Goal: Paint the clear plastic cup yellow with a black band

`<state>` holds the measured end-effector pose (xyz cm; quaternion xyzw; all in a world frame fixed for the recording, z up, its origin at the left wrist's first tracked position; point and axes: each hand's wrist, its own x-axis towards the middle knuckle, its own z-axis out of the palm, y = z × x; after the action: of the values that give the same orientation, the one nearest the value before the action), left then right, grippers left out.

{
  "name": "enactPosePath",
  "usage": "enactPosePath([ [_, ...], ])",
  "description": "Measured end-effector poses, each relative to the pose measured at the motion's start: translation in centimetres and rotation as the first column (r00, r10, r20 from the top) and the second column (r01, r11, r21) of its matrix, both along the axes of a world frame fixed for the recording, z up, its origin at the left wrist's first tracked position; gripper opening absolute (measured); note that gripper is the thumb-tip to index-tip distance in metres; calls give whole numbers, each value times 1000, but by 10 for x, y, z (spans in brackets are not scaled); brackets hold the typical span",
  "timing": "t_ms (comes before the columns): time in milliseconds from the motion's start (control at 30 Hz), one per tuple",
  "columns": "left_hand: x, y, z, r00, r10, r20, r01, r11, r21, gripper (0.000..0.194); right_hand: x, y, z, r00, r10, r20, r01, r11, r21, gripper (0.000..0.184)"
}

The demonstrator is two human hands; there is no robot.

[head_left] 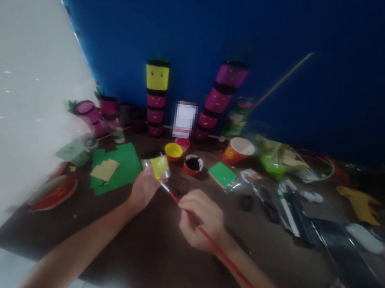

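My left hand (pixel 143 189) is closed around a small, clear-looking cup (pixel 160 166) lying on its side, with a yellow patch on its wall. In my right hand (pixel 201 218) is a paintbrush with a long red handle (pixel 216 247). Its bristle end meets or nearly meets the near side of the yellow patch; blur hides whether they touch. Just beyond the hands stand a small yellow pot (pixel 173 152), a pink pot (pixel 182 143) and a red pot with dark contents (pixel 193 164).
Two stacks of painted cups with faces, one yellow-topped (pixel 157 76) and one purple (pixel 217 101), stand by the blue wall, a lit phone (pixel 184 119) between them. Green paper (pixel 117 168) lies left. A paper cup (pixel 238 150), pens and a yellow glue gun (pixel 360 205) are right.
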<state>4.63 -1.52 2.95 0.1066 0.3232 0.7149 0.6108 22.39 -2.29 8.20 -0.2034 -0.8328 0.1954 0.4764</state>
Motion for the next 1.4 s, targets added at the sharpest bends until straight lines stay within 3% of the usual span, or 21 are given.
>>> enactPosePath([
  [133, 0, 0, 3, 1000, 4, 24, -3, 999, -45, 22, 1, 0, 2, 999, -23, -37, 24, 999, 25, 24],
  [300, 0, -1, 4, 997, -83, 7, 83, 996, -10, 26, 0, 1, 4, 989, -126, -81, 126, 992, -7, 24],
  [567, 1, -3, -1, 990, -128, -58, 131, 990, 49, 29, -3, 1, 3, 988, -142, -55, 141, 990, -14, 25],
  [800, -3, 1, 0, 999, -25, 22, 25, 1000, -17, 28, 1, 2, -2, 999, -35, -2, 35, 999, -10, 20],
  [933, -4, 3, 0, 998, -2, 61, 7, 996, -85, 31, 0, 1, -2, 999, -43, -24, 43, 999, 0, 21],
  [1233, -4, 2, 1, 999, 2, 54, 1, 999, -54, 30, 2, -1, -2, 1000, -15, -24, 15, 1000, 7, 23],
  [1400, -11, 7, 0, 996, 72, 48, -66, 992, -112, 34, -1, 19, 5, 981, -192, -23, 192, 981, -11, 20],
])
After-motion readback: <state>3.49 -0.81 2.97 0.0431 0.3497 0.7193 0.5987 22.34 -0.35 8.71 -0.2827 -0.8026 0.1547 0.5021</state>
